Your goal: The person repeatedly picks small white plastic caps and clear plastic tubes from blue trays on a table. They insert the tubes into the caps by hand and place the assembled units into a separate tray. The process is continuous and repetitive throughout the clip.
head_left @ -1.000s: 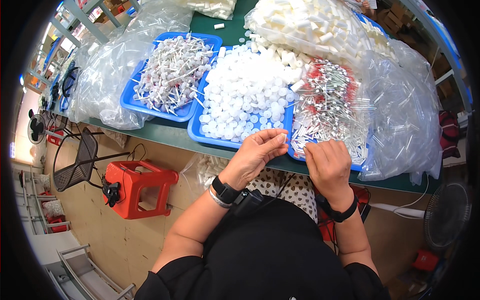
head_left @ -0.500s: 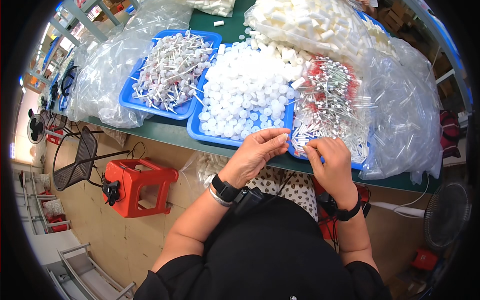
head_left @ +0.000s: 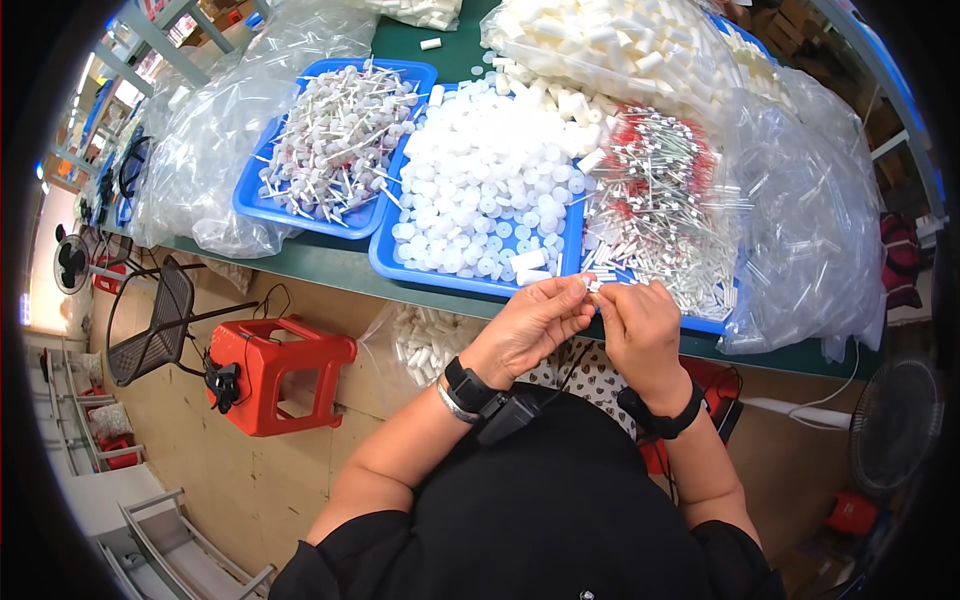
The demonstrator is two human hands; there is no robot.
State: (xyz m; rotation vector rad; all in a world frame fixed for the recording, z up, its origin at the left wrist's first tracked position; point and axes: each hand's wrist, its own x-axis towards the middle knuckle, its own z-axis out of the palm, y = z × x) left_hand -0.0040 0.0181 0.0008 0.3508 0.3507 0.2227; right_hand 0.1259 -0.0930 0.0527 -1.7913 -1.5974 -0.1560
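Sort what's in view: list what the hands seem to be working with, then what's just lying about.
Likely in use:
- small white piece at the fingertips of the left hand and right hand
- white discs
- red-and-metal pins

Apparently just lying about:
- red stool
- black chair
- fan at right

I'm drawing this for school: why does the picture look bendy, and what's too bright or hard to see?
Head view: the wide lens curves the table edge and leaves dark corners; head view: the discs farther back are washed out and the rightmost bag has shiny glare; head view: the white piece at the fingers is too small to make out.
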